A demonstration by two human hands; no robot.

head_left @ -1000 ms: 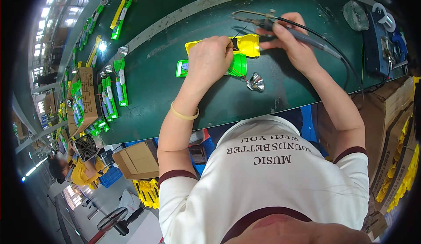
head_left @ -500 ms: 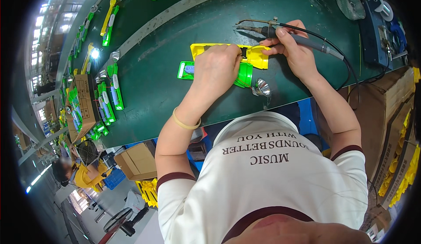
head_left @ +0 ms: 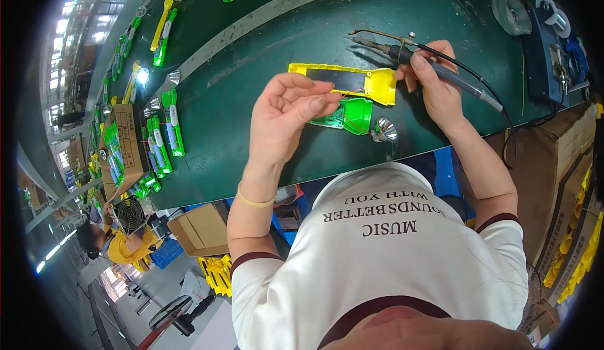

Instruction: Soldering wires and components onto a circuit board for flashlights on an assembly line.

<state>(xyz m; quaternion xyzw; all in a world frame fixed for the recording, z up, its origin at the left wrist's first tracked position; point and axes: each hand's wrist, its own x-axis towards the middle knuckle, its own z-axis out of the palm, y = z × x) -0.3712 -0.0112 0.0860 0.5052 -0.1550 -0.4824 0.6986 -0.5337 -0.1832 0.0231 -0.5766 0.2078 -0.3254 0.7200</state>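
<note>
**At the near edge of the green bench: soldering iron in one hand, torch shells between the two**

Near the bench's front edge we see the left hand (head_left: pixel 286 114) raised just above the green bench (head_left: pixel 251 92), palm turned up, its fingers curled loosely with thumb and forefinger pinched close together. Whether they grip something thin, such as a wire, we cannot tell. The fingertips sit just beside a green torch shell (head_left: pixel 347 115) that lies on the bench with its circuit board showing.

Beyond it, touching or nearly touching, lies a yellow torch shell (head_left: pixel 343 81), long side running across the bench, wide head toward the right hand (head_left: pixel 437 89). That hand is closed firmly around the handle of a soldering iron (head_left: pixel 402 51), whose tip points left over bare green surface above the yellow shell. Its black cable (head_left: pixel 497 108) trails off toward the right edge of the bench.

A small silver reflector cup (head_left: pixel 384 129) stands just right of the green shell, close to the front edge.

Open bench lies left of the left hand and behind the iron, up to a pale strip (head_left: pixel 264 16) that runs the bench's length. More green and yellow torches (head_left: pixel 170 123) crowd the far left end.
</note>
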